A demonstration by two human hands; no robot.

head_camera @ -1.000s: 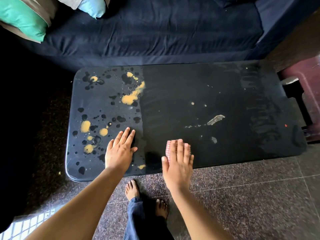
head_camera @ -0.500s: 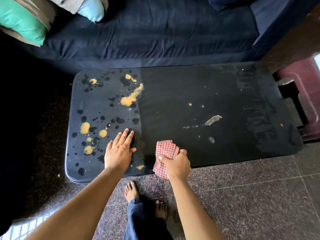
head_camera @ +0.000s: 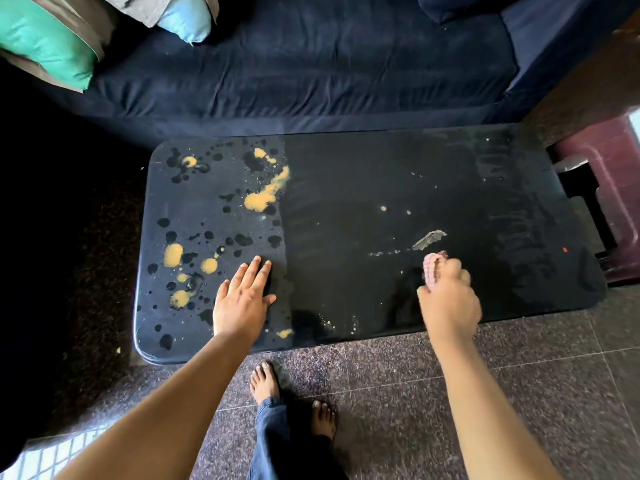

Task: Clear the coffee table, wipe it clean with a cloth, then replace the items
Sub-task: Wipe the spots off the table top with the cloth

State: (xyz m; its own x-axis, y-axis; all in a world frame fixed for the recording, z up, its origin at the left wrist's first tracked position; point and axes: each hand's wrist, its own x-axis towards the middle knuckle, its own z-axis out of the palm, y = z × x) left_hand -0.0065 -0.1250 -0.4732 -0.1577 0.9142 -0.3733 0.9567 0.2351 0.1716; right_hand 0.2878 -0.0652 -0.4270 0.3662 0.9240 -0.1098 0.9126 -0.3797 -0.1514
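**Coffee table half wiped, the stained end yet to do**

A speckled stone floor (head_camera: 450,410) runs along the near side of the coffee table (head_camera: 346,188), and two bare feet (head_camera: 266,379) stand just short of its near edge. The dark tabletop carries no items, so the clearing looks done and the wiping is the step in hand.

Just inside the near edge, the left hand (head_camera: 242,299) lies flat on the top, fingers straight and close together, bracing. Towards the table's right half, the right hand (head_camera: 450,299) is blurred, its fingers curled round a bunched pink-checked cloth (head_camera: 433,268) pressed to the surface. A grey smear (head_camera: 429,239) sits just beyond the cloth, with a few pale specks farther in.

The table's left end is thick with yellow splashes (head_camera: 263,199) and dark droplets; the middle and right look streaked, as if damp. I judge the next move needs the cloth carried over the smear, then across to that left end, with the bracing hand lifted out of the way.

Beyond the table's far edge stands a dark blue sofa (head_camera: 311,64) with cushions (head_camera: 48,43) at its left.
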